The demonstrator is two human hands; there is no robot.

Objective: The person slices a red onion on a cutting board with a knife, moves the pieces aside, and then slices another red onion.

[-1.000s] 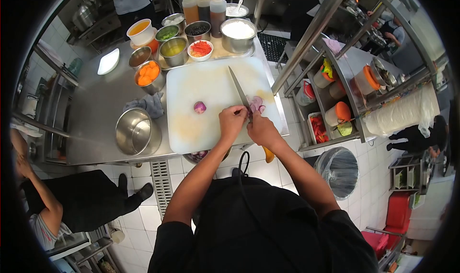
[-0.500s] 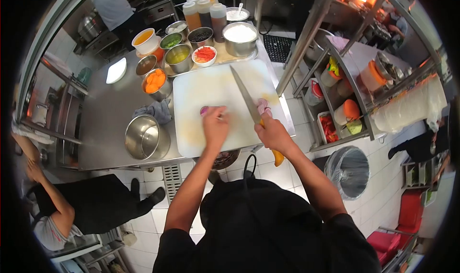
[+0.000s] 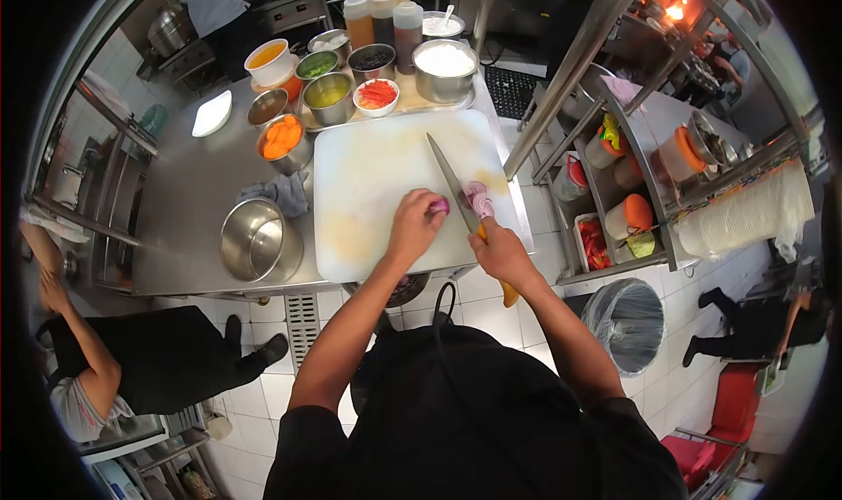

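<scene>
My right hand (image 3: pixel 502 253) is closed around the yellow handle of a long kitchen knife (image 3: pixel 449 174), whose blade points away from me over the white cutting board (image 3: pixel 368 162). Just right of the blade lie sliced red onion pieces (image 3: pixel 478 200). My left hand (image 3: pixel 416 228) grips a piece of red onion (image 3: pixel 439 206) with its fingers, close to the left side of the blade. Part of that onion is hidden by the fingers.
Beyond the board stand metal bowls, squeeze bottles (image 3: pixel 383 22) and a bowl of orange pieces (image 3: pixel 282 139). An empty steel pot (image 3: pixel 260 239) and grey cloth (image 3: pixel 279 193) are at left. A lined bin (image 3: pixel 624 329) is at right. A co-worker (image 3: pixel 132 360) stands at lower left.
My left hand has moved right across the board with the red onion piece, coming close to the knife. My right hand still holds the knife in nearly the same place.
</scene>
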